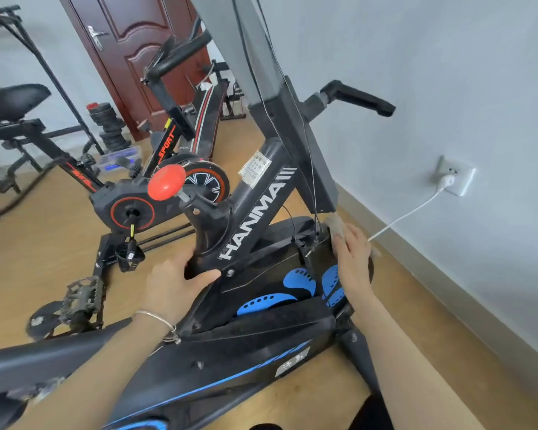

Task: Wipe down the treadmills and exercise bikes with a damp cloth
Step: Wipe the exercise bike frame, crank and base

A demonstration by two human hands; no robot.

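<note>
A home gym room with a wooden floor (44, 243), pale grey walls (448, 88) and a dark red door (143, 41) at the back. In the foreground stands a black exercise bike (261, 197) with blue markings and the word HANMA in white along its sloping frame, set close to the right-hand wall.

A grey cloth (336, 226) lies against the front edge of the bike's flywheel housing, on the side nearest the wall. The right hand (353, 259) lies flat over the cloth with its fingers straight and close together, pressing it to the housing; a little of the cloth shows above the fingertips.

The left hand (174, 283) is wrapped around the frame just below the post of the red knob (166, 182), thumb in front and fingers curled behind. A thin bracelet (159, 321) circles the left wrist.

A pedal (81, 296) juts out low on the left.

Behind this bike stands a second bike (168, 144), black with red trim and the word SPORT on its frame. Farther left are a black saddle (10, 100) and a stack of weight plates (106, 125) beside the door.

On the right-hand wall, a white plug sits in a socket (454, 178), and its white cable (407, 212) runs down toward the right hand.
</note>
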